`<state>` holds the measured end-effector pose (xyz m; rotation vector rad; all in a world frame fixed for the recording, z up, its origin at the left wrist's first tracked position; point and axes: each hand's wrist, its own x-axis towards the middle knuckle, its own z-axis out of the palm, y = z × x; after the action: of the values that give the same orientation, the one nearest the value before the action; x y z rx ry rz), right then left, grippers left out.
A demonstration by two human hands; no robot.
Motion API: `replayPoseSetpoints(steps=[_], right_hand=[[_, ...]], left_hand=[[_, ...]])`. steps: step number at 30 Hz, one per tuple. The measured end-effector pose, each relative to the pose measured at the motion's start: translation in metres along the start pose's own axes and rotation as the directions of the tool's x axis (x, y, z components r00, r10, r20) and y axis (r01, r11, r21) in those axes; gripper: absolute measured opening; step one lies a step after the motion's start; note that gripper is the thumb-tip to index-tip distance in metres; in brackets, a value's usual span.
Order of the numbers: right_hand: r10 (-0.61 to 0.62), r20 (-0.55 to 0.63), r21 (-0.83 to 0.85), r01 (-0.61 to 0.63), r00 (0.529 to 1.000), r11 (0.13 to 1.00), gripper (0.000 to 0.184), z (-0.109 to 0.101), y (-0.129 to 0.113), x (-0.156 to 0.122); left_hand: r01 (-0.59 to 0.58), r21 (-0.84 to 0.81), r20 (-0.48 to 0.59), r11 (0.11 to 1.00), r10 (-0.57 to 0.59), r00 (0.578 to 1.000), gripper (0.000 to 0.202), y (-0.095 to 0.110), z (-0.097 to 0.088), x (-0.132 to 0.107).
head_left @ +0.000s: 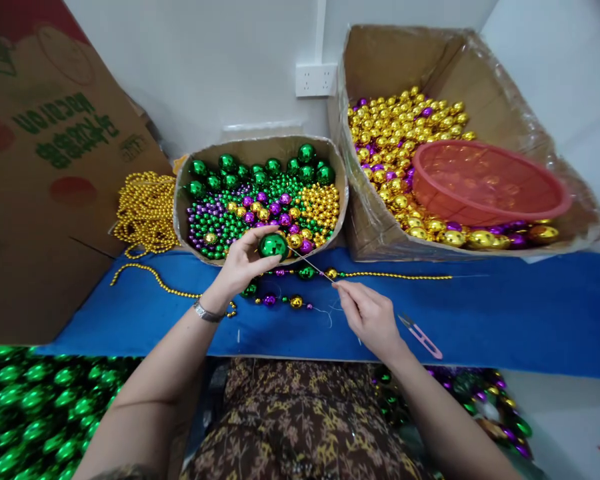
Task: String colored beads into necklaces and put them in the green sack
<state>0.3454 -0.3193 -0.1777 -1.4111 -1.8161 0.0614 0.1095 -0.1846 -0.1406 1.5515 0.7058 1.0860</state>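
Between the thumb and fingers of my left hand [246,261] is a large shiny green bead [273,247], held above the front rim of a low box [261,141] of mixed beads. My right hand [367,313] pinches a thin needle [313,261] whose far end reaches the green bead; whether its tip is inside the hole I cannot tell. Just beneath lies a strand of gold, green and purple beads [395,276] on the blue table cover. A shorter beaded length [296,302] with loose white thread lies nearer to me.
Pink-handled thread snips [423,337] lie right of my right hand. A tall carton of gold beads [353,227] holds a red basin [490,212]. Gold bead chains [147,210] are heaped by the printed carton [35,220] at left. Green balls [35,407] fill the lower left.
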Motion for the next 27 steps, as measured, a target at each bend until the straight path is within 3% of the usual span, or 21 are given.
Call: replayPoseSetpoints(steps=[3, 13, 20, 23, 27], right_hand=[[-0.045, 0.008, -0.044, 0.045, 0.999, 0.998, 0.020, -0.001, -0.003, 0.002], [-0.121, 0.026, -0.203, 0.124, 0.992, 0.971, 0.021, 0.000, 0.003, 0.000], [-0.239, 0.057, -0.471, 0.237, 0.969, 0.850, 0.021, -0.009, 0.003, 0.004], [-0.243, 0.072, -0.482, 0.247, 0.967, 0.840, 0.020, -0.008, 0.001, 0.005], [-0.218, 0.085, -0.403, 0.233, 0.972, 0.885, 0.020, 0.002, -0.002, 0.004]], left_hand=[[0.000, 0.029, 0.062, 1.000, -0.002, 0.998, 0.059, -0.003, -0.001, -0.005], [-0.026, 0.187, 0.126, 0.982, 0.002, 0.992, 0.058, 0.004, -0.005, -0.008], [-0.063, 0.305, 0.160, 0.950, 0.014, 0.987, 0.059, 0.010, -0.008, -0.009], [-0.025, 0.270, 0.194, 0.962, -0.029, 0.981, 0.058, 0.008, -0.005, -0.011], [0.062, 0.108, 0.189, 0.992, -0.081, 0.979, 0.059, -0.001, 0.007, -0.014]])
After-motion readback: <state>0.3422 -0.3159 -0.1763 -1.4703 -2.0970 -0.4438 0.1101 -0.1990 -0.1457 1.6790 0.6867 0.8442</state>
